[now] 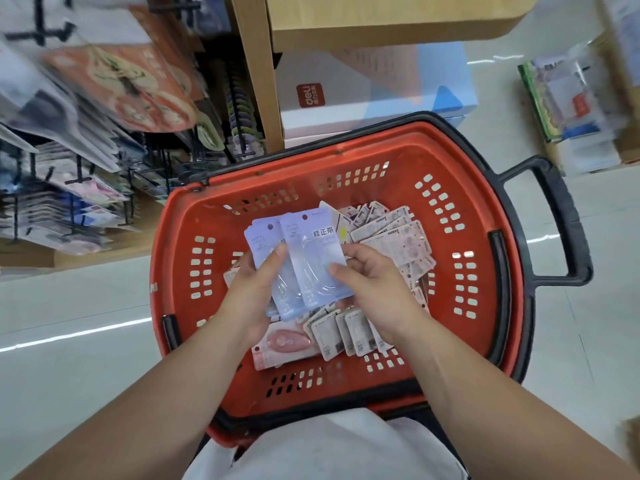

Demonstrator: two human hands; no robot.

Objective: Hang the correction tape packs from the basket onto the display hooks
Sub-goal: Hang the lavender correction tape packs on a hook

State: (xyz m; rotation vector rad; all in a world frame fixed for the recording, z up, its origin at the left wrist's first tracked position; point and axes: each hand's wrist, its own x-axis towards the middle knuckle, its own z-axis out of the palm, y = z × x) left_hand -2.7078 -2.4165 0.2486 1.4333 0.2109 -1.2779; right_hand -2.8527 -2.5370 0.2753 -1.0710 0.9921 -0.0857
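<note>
Display hooks [79, 174] and hung goods [121, 84] at the left edge are smeared by motion, and their print is illegible. The cardboard box [381, 19] is cut off by the top edge. The left hand [252, 292] and right hand [370, 289] cover the lower parts of the blue correction tape packs [311, 258]; their number cannot be told. Both hands hide some of the loose packs [391, 233] in the basket [194, 216], and the labels on these are too small to read. A white garment [329, 445] hides the basket's near rim.
</note>
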